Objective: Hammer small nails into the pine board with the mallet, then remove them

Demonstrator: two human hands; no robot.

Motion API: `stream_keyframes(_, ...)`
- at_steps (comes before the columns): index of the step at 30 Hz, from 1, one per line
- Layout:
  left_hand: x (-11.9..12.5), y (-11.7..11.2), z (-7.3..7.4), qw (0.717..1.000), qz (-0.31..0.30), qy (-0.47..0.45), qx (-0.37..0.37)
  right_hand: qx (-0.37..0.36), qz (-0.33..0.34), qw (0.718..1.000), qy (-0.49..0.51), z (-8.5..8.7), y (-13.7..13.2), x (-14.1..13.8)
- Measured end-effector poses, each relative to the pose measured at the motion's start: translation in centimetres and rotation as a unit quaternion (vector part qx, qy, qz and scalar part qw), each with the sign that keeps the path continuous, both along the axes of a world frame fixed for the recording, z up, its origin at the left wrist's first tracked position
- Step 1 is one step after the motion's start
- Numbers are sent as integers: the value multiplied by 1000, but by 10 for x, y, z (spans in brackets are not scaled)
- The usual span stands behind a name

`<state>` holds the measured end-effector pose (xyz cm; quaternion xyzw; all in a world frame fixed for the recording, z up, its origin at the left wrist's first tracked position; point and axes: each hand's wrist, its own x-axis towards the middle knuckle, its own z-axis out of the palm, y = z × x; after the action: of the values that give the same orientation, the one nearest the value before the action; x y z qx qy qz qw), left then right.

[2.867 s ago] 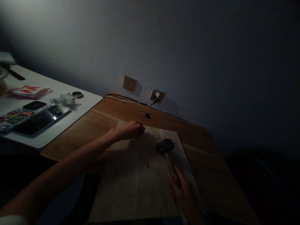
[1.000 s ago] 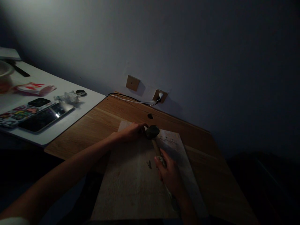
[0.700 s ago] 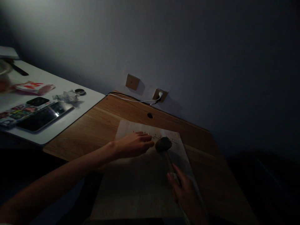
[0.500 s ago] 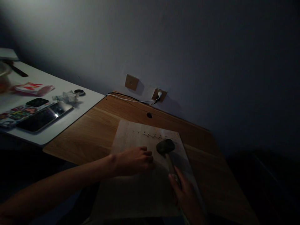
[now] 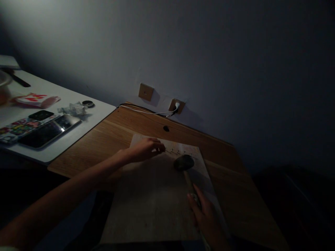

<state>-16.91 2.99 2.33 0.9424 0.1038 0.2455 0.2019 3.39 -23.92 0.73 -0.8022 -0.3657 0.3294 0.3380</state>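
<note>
My right hand [image 5: 206, 216] is wrapped round the handle of a mallet [image 5: 184, 162] with a dark, rounded head. That head hovers or rests over the right part of a pale wooden board [image 5: 146, 205], just below a row of several thin nails [image 5: 178, 152] standing along the board's far edge. At the left end of this row is my left hand [image 5: 148, 148], its fingers curled and pressed together. Its fingertips are beside or touching the leftmost nails. Whatever they pinch, if anything, is hidden in the dim light.
The board lies on a brown wooden desk [image 5: 235, 195]. To the left, a white table [image 5: 102, 113] carries a phone [image 5: 51, 130], crumpled plastic [image 5: 75, 108] and a red-and-white packet [image 5: 35, 99]. Cables [image 5: 141, 111] run to a wall socket [image 5: 176, 106] behind.
My left hand has moved up and slightly left, from the middle of the board to the left end of the nail row. My right hand and the mallet have barely moved.
</note>
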Motion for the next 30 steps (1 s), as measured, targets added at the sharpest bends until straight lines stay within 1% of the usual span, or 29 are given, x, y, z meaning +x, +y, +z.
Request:
stream_keyframes(1, -2, 12, -6, 999, 36, -7, -18, 3, -3, 1000, 0, 0, 0, 0)
stream_keyframes(3, -6, 31, -18, 997, 75, 0, -34, 7, -7, 1000, 0, 1, 0, 0)
stream_keyframes(5, -9, 40, -28, 995, 83, 15, -43, 5, -10, 1000, 2, 0, 0, 0)
stream_keyframes(7, -10, 42, -33, 994, 90, 21, -51, -1, -15, 1000, 7, -1, 0, 0)
stream_keyframes(11, -10, 40, -32, 992, 110, 17, -60, 8, -20, 1000, 6, -1, 1, -1)
stream_keyframes(15, -10, 38, -30, 992, 94, 30, -77, 3, -2, 1000, 6, 3, 2, -5)
stream_keyframes(18, -11, 36, -30, 993, 89, 32, -71, 9, -11, 1000, 2, 6, 2, -8)
stream_keyframes(21, -11, 34, -27, 993, 87, 35, -66, 12, -28, 1000, 4, 4, 1, -9)
stream_keyframes(24, -12, 33, -25, 993, 86, 39, -66, 0, -21, 1000, 8, 1, 1, -6)
stream_keyframes(27, -11, 33, -26, 995, 80, 27, -52, -8, -7, 1000, 15, -1, 1, -3)
stream_keyframes(30, -9, 34, -31, 998, 64, 6, -15, 2, -7, 1000, 10, 0, 1, -5)
